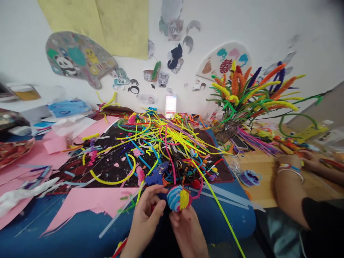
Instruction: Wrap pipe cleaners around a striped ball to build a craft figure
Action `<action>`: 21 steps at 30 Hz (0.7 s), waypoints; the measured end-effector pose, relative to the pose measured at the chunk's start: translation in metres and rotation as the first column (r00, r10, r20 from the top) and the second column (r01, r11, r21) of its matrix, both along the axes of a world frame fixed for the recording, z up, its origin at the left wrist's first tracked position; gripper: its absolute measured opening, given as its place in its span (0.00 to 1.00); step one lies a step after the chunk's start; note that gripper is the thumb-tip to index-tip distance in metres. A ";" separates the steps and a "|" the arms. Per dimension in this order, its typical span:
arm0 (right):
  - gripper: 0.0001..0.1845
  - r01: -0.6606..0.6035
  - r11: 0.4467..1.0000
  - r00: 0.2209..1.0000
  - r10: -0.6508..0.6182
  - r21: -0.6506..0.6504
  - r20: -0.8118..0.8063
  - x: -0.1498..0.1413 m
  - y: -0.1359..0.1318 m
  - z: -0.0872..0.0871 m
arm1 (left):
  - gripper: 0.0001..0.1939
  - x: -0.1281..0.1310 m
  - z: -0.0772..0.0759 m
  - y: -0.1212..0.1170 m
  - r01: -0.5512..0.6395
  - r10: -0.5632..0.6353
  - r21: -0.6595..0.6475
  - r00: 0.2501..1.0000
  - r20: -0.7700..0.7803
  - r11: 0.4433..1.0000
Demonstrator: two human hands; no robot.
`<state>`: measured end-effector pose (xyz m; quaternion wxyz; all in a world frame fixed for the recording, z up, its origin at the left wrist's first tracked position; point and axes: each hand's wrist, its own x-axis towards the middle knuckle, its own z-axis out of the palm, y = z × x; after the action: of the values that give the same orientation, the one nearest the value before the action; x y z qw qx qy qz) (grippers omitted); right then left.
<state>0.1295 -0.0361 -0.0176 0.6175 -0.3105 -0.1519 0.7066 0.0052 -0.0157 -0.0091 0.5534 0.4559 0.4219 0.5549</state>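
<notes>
My right hand (188, 229) is closed on a small ball (178, 199) wound from pink, blue and yellow pipe cleaners, held over the table's near edge. My left hand (146, 215) sits just left of it, fingers pinched together at the ball's side on something I cannot make out. A pink pipe cleaner (168, 150) runs up from the ball into the pile. A blue glue gun (157, 175) lies right behind my left hand.
A heap of coloured pipe cleaners (161, 132) covers a black mat (113, 168) on the blue table (80, 229). Pink paper sheets (88, 204) lie left. A vase of pipe-cleaner flowers (242, 96) stands right. Another person's arm (290, 186) with bracelets rests at right.
</notes>
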 end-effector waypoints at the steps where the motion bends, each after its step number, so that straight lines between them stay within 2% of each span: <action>1: 0.19 -0.020 1.000 1.000 0.020 0.004 -0.003 0.000 0.000 0.001 | 0.16 0.001 0.001 0.000 0.026 -0.026 -0.017 1.000 0.014 1.000; 5: 0.17 -0.063 0.998 0.998 0.063 0.023 0.007 0.000 -0.001 0.006 | 0.21 0.000 0.005 -0.002 0.140 -0.132 -0.070 0.985 0.108 0.988; 11: 0.11 -0.090 0.989 0.993 0.080 0.117 0.090 0.006 0.000 0.011 | 0.23 -0.004 0.011 -0.006 0.252 -0.195 -0.170 0.935 0.295 0.953; 15: 0.07 -0.109 0.982 0.980 0.080 0.154 0.180 0.015 0.000 0.015 | 0.21 -0.001 0.017 -0.009 0.281 -0.219 -0.182 0.929 0.297 0.942; 18: 0.10 -0.093 0.983 0.970 0.054 0.156 0.238 0.021 0.000 0.015 | 0.19 0.003 0.014 -0.008 0.287 -0.227 -0.189 0.931 0.285 0.939; 21: 0.15 -0.018 0.985 0.954 -0.035 0.172 0.298 0.023 0.000 0.013 | 0.19 0.005 0.007 -0.006 0.311 -0.249 -0.187 0.922 0.296 0.932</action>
<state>0.1521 -0.0358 -0.0044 0.6150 -0.3598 -0.3031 0.6328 0.0102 -0.0216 -0.0018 0.7283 0.3654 0.3351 0.4730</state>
